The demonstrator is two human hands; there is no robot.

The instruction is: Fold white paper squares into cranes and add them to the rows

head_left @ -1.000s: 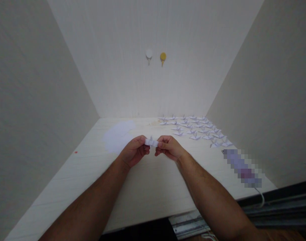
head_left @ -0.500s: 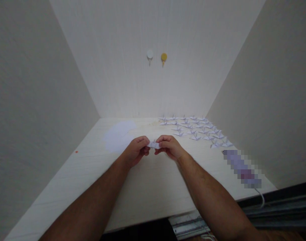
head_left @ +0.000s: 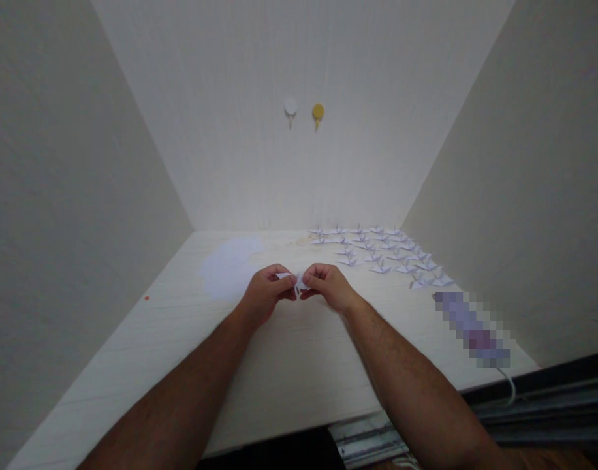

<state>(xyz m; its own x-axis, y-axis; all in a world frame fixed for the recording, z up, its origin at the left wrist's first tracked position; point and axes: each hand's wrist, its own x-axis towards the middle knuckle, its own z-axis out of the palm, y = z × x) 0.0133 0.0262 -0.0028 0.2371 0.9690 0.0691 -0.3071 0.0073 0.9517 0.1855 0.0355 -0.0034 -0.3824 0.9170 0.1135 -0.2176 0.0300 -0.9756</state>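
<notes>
My left hand (head_left: 266, 295) and my right hand (head_left: 327, 286) meet over the middle of the pale wooden table (head_left: 289, 365). Both pinch a small folded piece of white paper (head_left: 297, 281) between thumbs and fingertips; most of it is hidden by the fingers. Just behind and left of my left hand lies a stack of flat pale paper sheets (head_left: 230, 266). To the back right, several finished paper cranes (head_left: 384, 251) stand in rows on the table.
Plain walls close the table in on the left, back and right. Two round hooks, one white (head_left: 290, 108) and one yellow (head_left: 318, 112), hang on the back wall. A blurred-out object (head_left: 472, 329) with a white cable lies at the right front edge.
My hands have drawn closer together, and the folded paper shows less between the fingers than a second ago. Nothing else on the table has moved.
</notes>
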